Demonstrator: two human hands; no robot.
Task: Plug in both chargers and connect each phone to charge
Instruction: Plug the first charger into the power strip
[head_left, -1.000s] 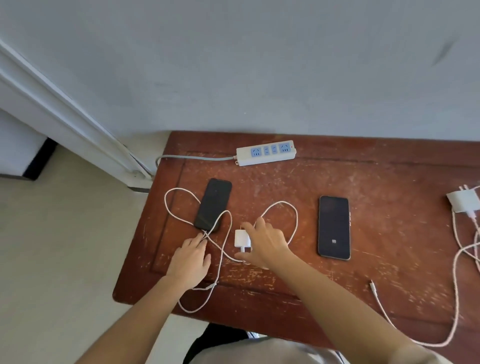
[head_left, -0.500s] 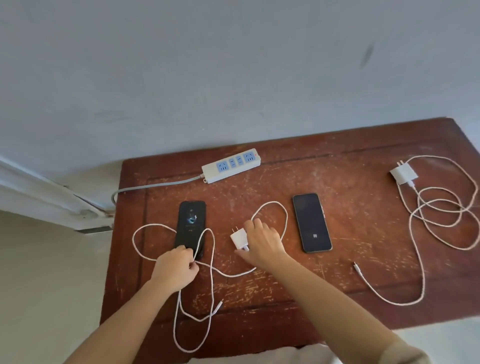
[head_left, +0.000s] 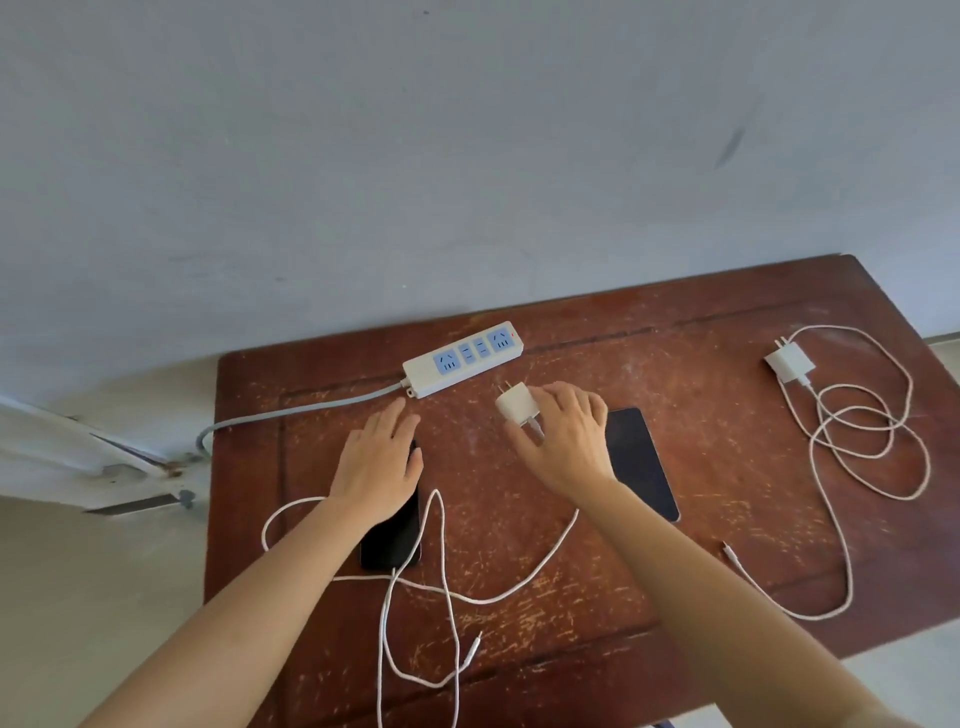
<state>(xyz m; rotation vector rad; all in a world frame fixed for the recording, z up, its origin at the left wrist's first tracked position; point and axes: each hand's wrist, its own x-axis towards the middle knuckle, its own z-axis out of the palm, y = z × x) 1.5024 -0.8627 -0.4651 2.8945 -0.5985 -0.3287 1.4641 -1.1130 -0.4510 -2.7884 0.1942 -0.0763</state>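
Right hand (head_left: 563, 441) pinching charger (head_left: 516, 404), prongs aimed up-left at power strip (head_left: 462, 366), left hand (head_left: 379, 460) flat, empty

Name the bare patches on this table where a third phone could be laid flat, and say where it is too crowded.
Bare wood lies between the right phone and the coiled cable of the far charger, and along the back edge right of the power strip. The front left is crowded: loops of the near cable cross around the left phone.
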